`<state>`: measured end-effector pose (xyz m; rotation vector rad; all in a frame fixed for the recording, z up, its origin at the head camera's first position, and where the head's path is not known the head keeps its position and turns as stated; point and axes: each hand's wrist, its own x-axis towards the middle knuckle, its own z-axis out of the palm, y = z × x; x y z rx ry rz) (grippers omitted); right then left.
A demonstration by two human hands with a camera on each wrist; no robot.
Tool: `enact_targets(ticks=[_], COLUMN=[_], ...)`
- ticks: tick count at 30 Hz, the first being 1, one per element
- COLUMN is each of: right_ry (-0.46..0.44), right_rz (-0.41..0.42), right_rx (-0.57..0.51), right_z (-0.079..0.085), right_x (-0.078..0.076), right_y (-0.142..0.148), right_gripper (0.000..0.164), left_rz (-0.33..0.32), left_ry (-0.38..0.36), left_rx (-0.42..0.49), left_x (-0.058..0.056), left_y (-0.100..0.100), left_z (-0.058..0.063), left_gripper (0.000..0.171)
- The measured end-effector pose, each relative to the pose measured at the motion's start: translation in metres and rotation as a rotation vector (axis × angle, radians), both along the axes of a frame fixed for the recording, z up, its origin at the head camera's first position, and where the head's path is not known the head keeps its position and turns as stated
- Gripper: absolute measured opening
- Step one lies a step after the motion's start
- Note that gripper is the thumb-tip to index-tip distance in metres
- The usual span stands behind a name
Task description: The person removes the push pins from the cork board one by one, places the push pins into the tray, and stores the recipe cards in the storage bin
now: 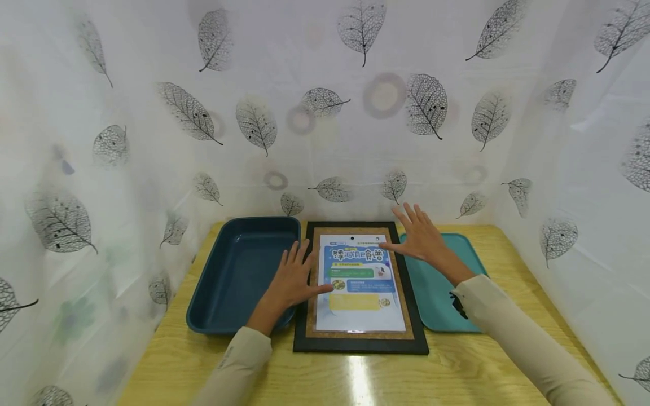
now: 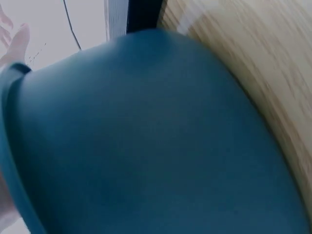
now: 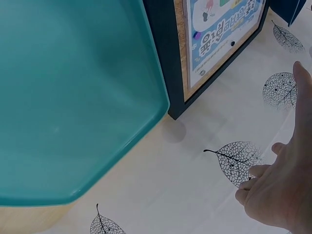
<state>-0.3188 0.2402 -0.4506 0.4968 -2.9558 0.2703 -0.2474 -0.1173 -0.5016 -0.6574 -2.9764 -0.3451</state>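
My left hand (image 1: 291, 279) hovers with spread fingers over the seam between a dark blue basin (image 1: 238, 282) and a black-framed cork board (image 1: 360, 345). Above the board's upper right corner and the teal tray (image 1: 431, 304), my right hand (image 1: 421, 237) is spread too, thumb toward the board. Neither hand holds anything. A printed sheet (image 1: 360, 321) with a blue heading and coloured boxes lies on the cork, with small pins near its upper part. In the left wrist view the basin wall (image 2: 161, 131) hides most of the hand. In the right wrist view the right hand (image 3: 282, 185) is beyond the tray.
All three items stand side by side on a yellowish wooden table (image 1: 284, 372). A whitish curtain (image 1: 315, 146) printed with dark leaves surrounds the table at the back and both sides. Something dark (image 1: 458, 304) shows at the right sleeve's cuff.
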Motion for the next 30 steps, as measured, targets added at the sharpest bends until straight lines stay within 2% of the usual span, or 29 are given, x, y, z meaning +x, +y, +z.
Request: enact_targets(ticks=[14,21,30], right_ry=[-0.02,-0.066,-0.077], right_rz=[0.027,0.025,0.022], right_rx=[-0.057,-0.089,-0.125], right_z=[-0.012,-0.017,-0.024], right_x=[-0.004,-0.004,-0.007], right_y=[-0.003,-0.006,-0.012], right_gripper=[0.113,0.113,0.11], left_rz=[-0.033,-0.019,-0.014], left_ry=[-0.038,-0.05,-0.061], left_rx=[0.039,0.007,0.002], left_x=[0.006,0.007,0.011], left_y=[0.016,0.023,0.033], left_z=[-0.008,-0.009,-0.009], left_gripper=[0.108,0.108,0.105])
